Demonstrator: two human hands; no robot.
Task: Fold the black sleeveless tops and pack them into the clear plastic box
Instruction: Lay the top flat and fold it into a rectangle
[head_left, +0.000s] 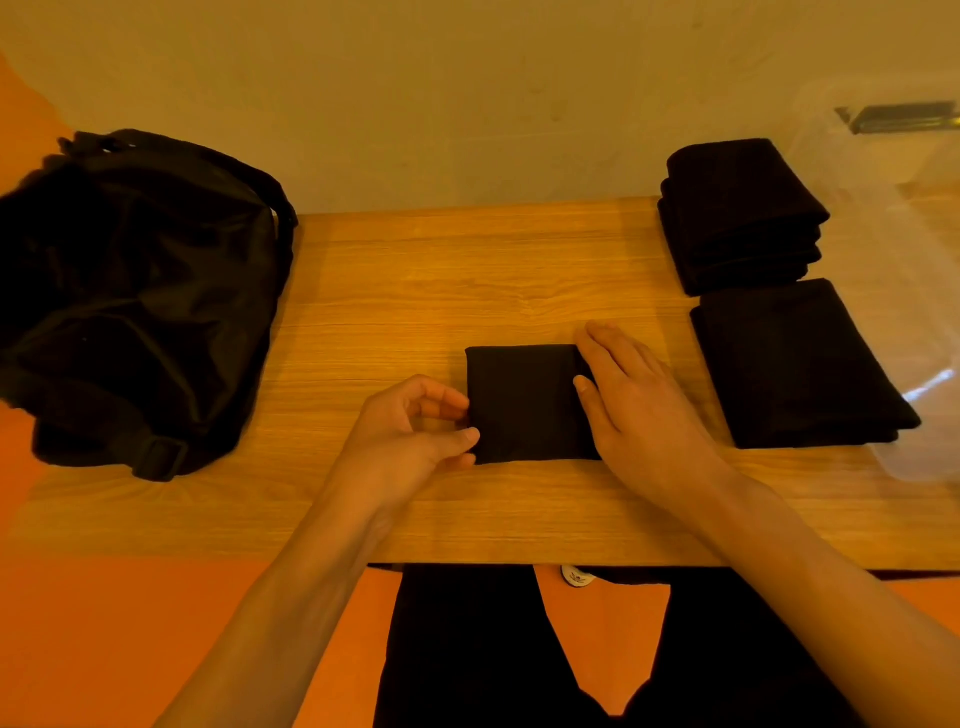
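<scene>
Black sleeveless top (524, 402), folded into a small square, lies flat on the wooden table (389, 291), a little right of the middle and nearer the front edge than the rear. The left hand (410, 436) meets the square at its left edge, where the thumb and curled fingers pinch the fabric near the front left corner. The right hand (639, 405) lies palm down over the right edge of the square, fingers straight and close together, their tips reaching past the rear right corner onto the wood. Toward the right edge of the table, a stack of folded black tops (743, 218) stands near the rear, and a single folded black top (795, 364) lies just in front of it, apart from the square. A clear plastic box (883, 166) occupies the far right end; whether the single top touches it cannot be told. A black bag (130, 296) sits slumped at the left end of the table.
</scene>
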